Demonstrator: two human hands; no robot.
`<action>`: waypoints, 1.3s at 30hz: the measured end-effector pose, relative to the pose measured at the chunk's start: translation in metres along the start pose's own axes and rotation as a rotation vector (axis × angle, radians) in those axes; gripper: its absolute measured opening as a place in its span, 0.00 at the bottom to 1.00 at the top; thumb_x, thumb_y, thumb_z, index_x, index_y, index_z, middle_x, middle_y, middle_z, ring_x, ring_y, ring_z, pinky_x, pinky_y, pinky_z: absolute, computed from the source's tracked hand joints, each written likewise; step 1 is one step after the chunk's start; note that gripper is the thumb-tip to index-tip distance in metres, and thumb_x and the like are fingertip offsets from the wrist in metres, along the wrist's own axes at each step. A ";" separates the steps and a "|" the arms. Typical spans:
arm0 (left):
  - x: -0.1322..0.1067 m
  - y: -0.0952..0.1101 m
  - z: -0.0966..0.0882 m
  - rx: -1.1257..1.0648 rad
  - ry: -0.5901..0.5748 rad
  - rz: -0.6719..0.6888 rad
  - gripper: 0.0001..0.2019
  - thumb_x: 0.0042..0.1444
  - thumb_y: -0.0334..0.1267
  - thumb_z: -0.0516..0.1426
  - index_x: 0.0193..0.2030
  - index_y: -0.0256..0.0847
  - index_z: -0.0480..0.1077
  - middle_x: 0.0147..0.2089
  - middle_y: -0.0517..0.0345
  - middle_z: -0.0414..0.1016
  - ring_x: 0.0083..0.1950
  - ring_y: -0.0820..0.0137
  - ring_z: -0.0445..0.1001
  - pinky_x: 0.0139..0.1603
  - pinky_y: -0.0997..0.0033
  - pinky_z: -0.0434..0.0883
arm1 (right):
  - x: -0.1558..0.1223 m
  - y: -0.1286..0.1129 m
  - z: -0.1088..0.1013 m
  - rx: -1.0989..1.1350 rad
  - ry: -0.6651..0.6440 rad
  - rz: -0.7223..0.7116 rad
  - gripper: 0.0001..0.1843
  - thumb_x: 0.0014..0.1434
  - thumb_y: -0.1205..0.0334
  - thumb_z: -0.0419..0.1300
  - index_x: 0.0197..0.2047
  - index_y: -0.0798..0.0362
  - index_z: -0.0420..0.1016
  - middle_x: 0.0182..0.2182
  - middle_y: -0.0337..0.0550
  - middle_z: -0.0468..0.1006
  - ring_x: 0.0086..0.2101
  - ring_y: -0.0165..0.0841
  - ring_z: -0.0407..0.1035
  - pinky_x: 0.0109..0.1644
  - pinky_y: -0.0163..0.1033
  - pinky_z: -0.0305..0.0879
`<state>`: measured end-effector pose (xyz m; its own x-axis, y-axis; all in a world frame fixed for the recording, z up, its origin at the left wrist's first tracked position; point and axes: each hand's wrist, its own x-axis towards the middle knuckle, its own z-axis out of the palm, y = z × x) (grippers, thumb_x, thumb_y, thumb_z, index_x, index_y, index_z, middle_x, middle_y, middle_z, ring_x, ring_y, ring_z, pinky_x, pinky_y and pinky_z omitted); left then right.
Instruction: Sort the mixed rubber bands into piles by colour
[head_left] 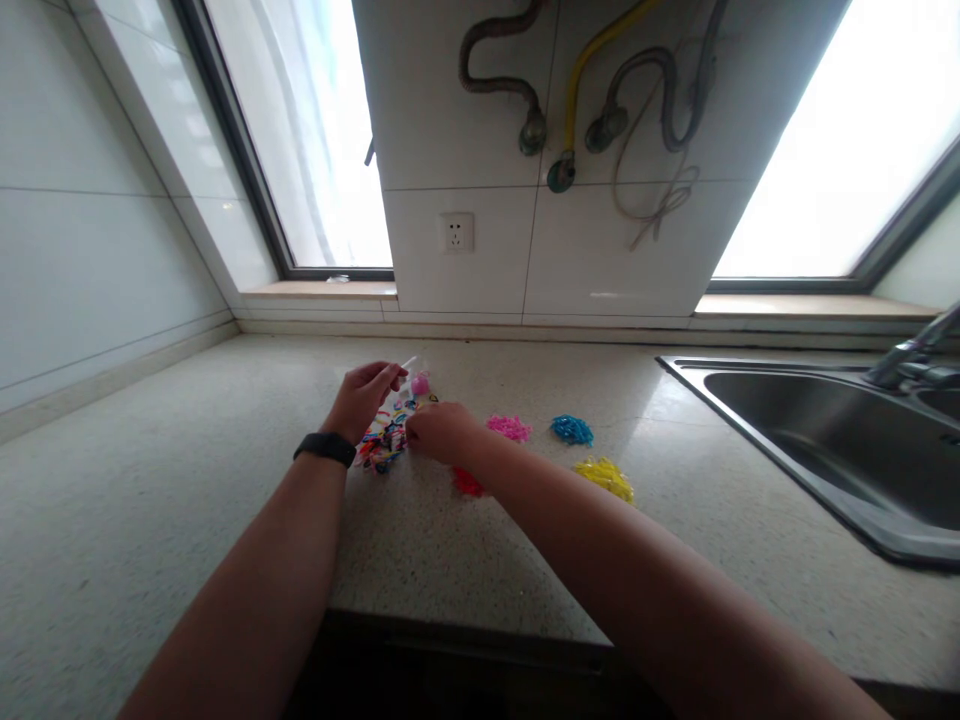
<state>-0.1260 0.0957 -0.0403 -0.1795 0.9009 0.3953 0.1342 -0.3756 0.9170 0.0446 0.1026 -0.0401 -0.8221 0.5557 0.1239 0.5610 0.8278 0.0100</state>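
Head view: on the pale speckled stone countertop (450,560), the right hand (442,430) works at a loose multicoloured pile of small bands (382,447), its grip hidden; the left hand (364,395) seemingly pinches a clear plastic bag (411,366). Picking through seems underway; the next move calls for precise fingertips. The pile looks tangled, left of the glossy yellow heap (604,478) and smaller blue heap (572,430).

This room here is a kitchen, I would say. A steel sink (795,420) with its tap (907,357) is set into the right part of the speckled bench (187,450). Behind its back edge rises a white tiled wall (465,150), which carries a socket (456,232), a yellow pipe (576,85) and two grey flexible hoses (495,84).
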 end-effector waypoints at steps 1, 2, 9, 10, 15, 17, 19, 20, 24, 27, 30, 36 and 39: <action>0.000 0.000 0.000 0.005 0.003 -0.002 0.14 0.56 0.47 0.61 0.35 0.36 0.78 0.26 0.61 0.68 0.22 0.78 0.56 0.22 0.74 0.51 | -0.001 0.001 -0.001 0.004 0.004 0.007 0.14 0.64 0.60 0.54 0.44 0.52 0.81 0.44 0.52 0.83 0.43 0.44 0.77 0.42 0.42 0.70; 0.000 0.000 0.000 0.010 0.007 -0.005 0.14 0.56 0.47 0.61 0.35 0.36 0.78 0.26 0.61 0.68 0.22 0.78 0.56 0.22 0.74 0.51 | -0.003 0.003 -0.002 0.005 0.009 0.016 0.14 0.65 0.60 0.54 0.45 0.51 0.81 0.43 0.52 0.83 0.42 0.43 0.77 0.41 0.41 0.69; -0.001 0.000 0.001 0.022 0.014 0.001 0.14 0.55 0.47 0.62 0.34 0.36 0.78 0.25 0.61 0.68 0.22 0.78 0.57 0.22 0.74 0.51 | -0.031 0.035 -0.020 0.292 0.155 0.024 0.10 0.61 0.63 0.60 0.43 0.54 0.82 0.36 0.46 0.83 0.35 0.34 0.75 0.40 0.35 0.63; -0.001 0.000 0.001 0.020 0.012 0.000 0.14 0.55 0.47 0.62 0.34 0.36 0.78 0.25 0.61 0.68 0.22 0.78 0.57 0.22 0.74 0.51 | -0.038 0.042 -0.022 0.381 0.184 0.035 0.10 0.61 0.64 0.61 0.41 0.55 0.82 0.34 0.45 0.83 0.33 0.32 0.74 0.39 0.34 0.62; -0.002 -0.001 0.004 0.053 -0.012 0.016 0.15 0.56 0.48 0.62 0.35 0.35 0.79 0.25 0.59 0.69 0.23 0.77 0.59 0.22 0.74 0.52 | -0.084 0.081 -0.028 0.825 0.369 0.210 0.09 0.56 0.60 0.65 0.37 0.57 0.81 0.27 0.41 0.79 0.27 0.28 0.70 0.31 0.34 0.64; -0.003 0.000 0.005 0.085 -0.017 0.017 0.15 0.56 0.48 0.61 0.35 0.36 0.79 0.25 0.60 0.69 0.23 0.77 0.58 0.22 0.74 0.52 | -0.105 0.091 -0.029 1.013 0.411 0.275 0.13 0.53 0.56 0.68 0.37 0.56 0.80 0.25 0.40 0.78 0.24 0.27 0.69 0.29 0.34 0.66; -0.004 0.001 0.006 0.097 -0.021 0.010 0.15 0.56 0.48 0.61 0.36 0.36 0.80 0.25 0.60 0.68 0.22 0.78 0.57 0.21 0.74 0.51 | -0.123 0.097 -0.030 1.147 0.470 0.321 0.15 0.50 0.53 0.70 0.36 0.54 0.79 0.25 0.39 0.78 0.23 0.27 0.69 0.28 0.35 0.67; -0.004 0.001 0.007 0.098 -0.022 0.007 0.15 0.56 0.48 0.61 0.36 0.36 0.80 0.25 0.61 0.68 0.22 0.78 0.56 0.21 0.74 0.51 | -0.130 0.098 -0.031 1.190 0.510 0.336 0.16 0.48 0.52 0.71 0.36 0.54 0.79 0.25 0.39 0.78 0.24 0.27 0.69 0.28 0.35 0.68; -0.005 -0.001 0.007 0.109 -0.031 0.013 0.15 0.56 0.48 0.61 0.36 0.36 0.80 0.25 0.61 0.68 0.22 0.78 0.56 0.21 0.74 0.51 | -0.149 0.097 -0.040 1.317 0.679 0.352 0.15 0.46 0.53 0.73 0.34 0.53 0.80 0.26 0.39 0.79 0.25 0.27 0.69 0.29 0.36 0.69; -0.005 -0.002 0.006 0.134 -0.043 0.021 0.15 0.57 0.48 0.61 0.37 0.36 0.80 0.25 0.60 0.68 0.22 0.77 0.57 0.22 0.74 0.52 | -0.154 0.092 -0.050 1.407 0.777 0.316 0.12 0.46 0.56 0.73 0.33 0.52 0.80 0.27 0.40 0.80 0.25 0.27 0.68 0.29 0.36 0.68; -0.005 -0.003 0.006 0.149 -0.043 0.021 0.15 0.57 0.48 0.61 0.37 0.36 0.80 0.25 0.60 0.68 0.23 0.77 0.59 0.22 0.74 0.52 | -0.156 0.086 -0.057 1.472 0.831 0.278 0.10 0.46 0.58 0.73 0.31 0.51 0.80 0.29 0.41 0.81 0.24 0.26 0.68 0.28 0.36 0.67; -0.007 0.000 0.009 0.169 -0.032 0.031 0.14 0.56 0.48 0.61 0.36 0.37 0.80 0.25 0.59 0.69 0.24 0.76 0.62 0.23 0.74 0.56 | -0.158 0.079 -0.056 1.443 0.789 0.270 0.10 0.48 0.56 0.72 0.32 0.51 0.81 0.29 0.41 0.81 0.24 0.26 0.67 0.28 0.36 0.67; -0.008 0.001 0.010 0.197 -0.030 0.031 0.15 0.56 0.48 0.61 0.36 0.37 0.80 0.24 0.59 0.69 0.24 0.75 0.62 0.23 0.74 0.57 | -0.158 0.077 -0.054 1.447 0.764 0.248 0.09 0.49 0.56 0.72 0.33 0.51 0.82 0.29 0.41 0.81 0.23 0.26 0.67 0.27 0.36 0.67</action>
<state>-0.1143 0.0902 -0.0427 -0.1432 0.8969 0.4185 0.3279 -0.3559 0.8751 0.2229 0.0748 -0.0051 -0.2518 0.8750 0.4135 -0.2466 0.3552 -0.9017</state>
